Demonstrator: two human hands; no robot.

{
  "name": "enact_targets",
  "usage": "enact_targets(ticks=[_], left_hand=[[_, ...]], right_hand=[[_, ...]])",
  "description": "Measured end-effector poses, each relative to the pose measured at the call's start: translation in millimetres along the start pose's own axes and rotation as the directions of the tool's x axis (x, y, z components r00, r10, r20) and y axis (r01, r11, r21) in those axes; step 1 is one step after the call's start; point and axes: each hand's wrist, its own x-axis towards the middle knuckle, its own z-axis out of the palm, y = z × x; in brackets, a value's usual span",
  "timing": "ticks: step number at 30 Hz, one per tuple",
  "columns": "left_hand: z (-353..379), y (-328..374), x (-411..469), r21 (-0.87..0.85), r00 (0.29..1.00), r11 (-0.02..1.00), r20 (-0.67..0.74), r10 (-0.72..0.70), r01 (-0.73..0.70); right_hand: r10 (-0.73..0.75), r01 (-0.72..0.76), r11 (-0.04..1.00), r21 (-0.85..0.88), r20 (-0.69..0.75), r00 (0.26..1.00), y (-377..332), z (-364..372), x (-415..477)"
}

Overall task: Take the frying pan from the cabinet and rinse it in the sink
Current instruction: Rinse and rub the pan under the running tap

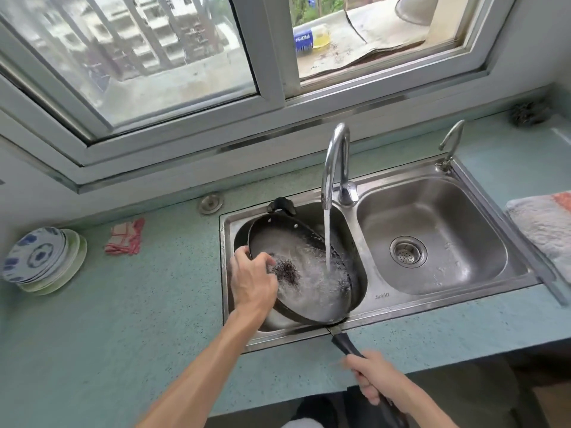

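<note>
The black frying pan [312, 291] lies tilted in the left basin of the steel sink [375, 304], its long handle reaching over the front rim. Water runs from the tall tap [335, 162] into the pan and splashes. My right hand [375, 378] grips the pan's handle below the counter edge. My left hand [251, 278] is at the pan's left rim, its fingers closed on a dark steel-wool scrubber [285, 271] pressed against the wet inside of the pan.
The right basin [432, 236] holds only its drain strainer. A stack of plates [40, 261] and a red-checked cloth [125, 237] lie on the green counter at left. A grey towel [547, 223] is at right, a small second tap [451, 140] behind.
</note>
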Motion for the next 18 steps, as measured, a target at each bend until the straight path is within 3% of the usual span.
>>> enact_targets(ticks=[18], left_hand=[[-3.2, 31.8, -2.6, 0.049, 1.0, 0.999, 0.015, 0.003, -0.004]], right_hand=[[0.049, -0.059, 0.997, 0.05, 0.185, 0.982, -0.6, -31.1, 7.2]])
